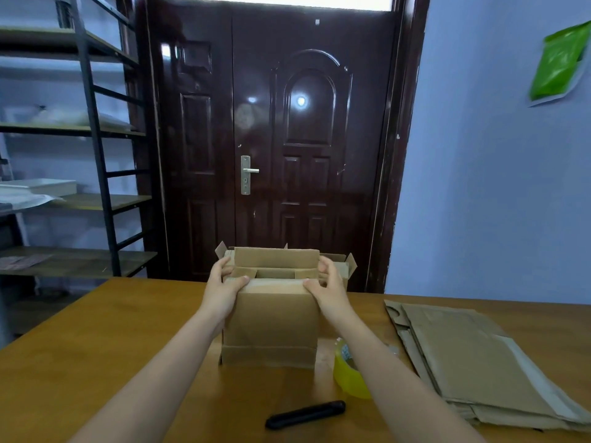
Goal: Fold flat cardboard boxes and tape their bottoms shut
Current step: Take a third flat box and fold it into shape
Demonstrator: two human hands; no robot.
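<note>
A brown cardboard box point(270, 324) stands upright on the wooden table point(96, 362) in front of me, its top flaps partly folded inward. My left hand point(224, 289) grips the box's upper left edge, thumb pressing on the near flap. At the upper right edge my right hand point(329, 287) holds the box the same way. The far flap stands up behind my fingers. A roll of yellowish clear tape point(348, 372) lies on the table just right of the box, partly hidden by my right forearm.
A stack of flat cardboard boxes point(479, 362) lies at the table's right. A black utility knife point(305, 414) lies near the front edge. Other folded boxes point(347, 266) sit behind the held one. Dark door ahead, metal shelving point(96, 155) at left.
</note>
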